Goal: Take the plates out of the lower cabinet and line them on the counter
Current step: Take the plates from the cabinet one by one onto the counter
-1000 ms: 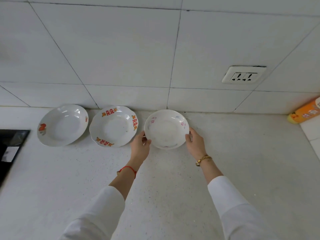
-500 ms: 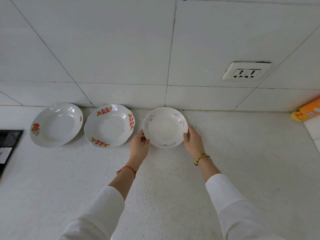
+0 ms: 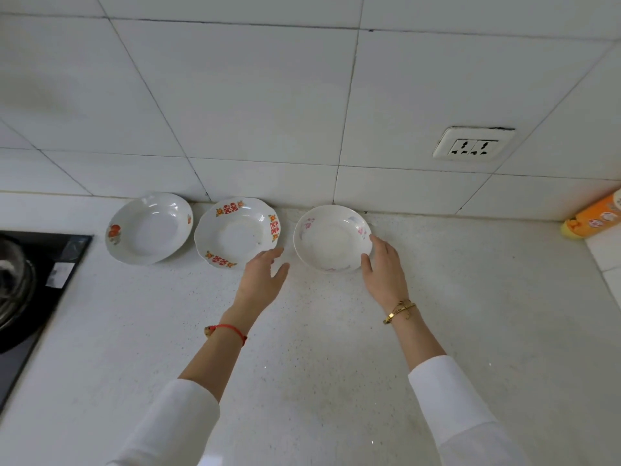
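Three white plates stand in a row along the back of the counter, by the tiled wall. The left plate has a small orange motif on its rim. The middle plate carries red and orange patterns. The right plate has faint pink flowers. My left hand hovers with loose fingers just off the gap between the middle and right plates, holding nothing. My right hand lies against the right plate's near right rim, thumb and fingers relaxed.
A black stove top with a metal pot sits at the left edge. An orange and yellow bottle lies at the far right by the wall. A wall socket is above the counter.
My left hand has let go of the pink-flowered plate and drawn back, fingers spread. My right hand has loosened on the rim. The view shifted left, showing the stove.
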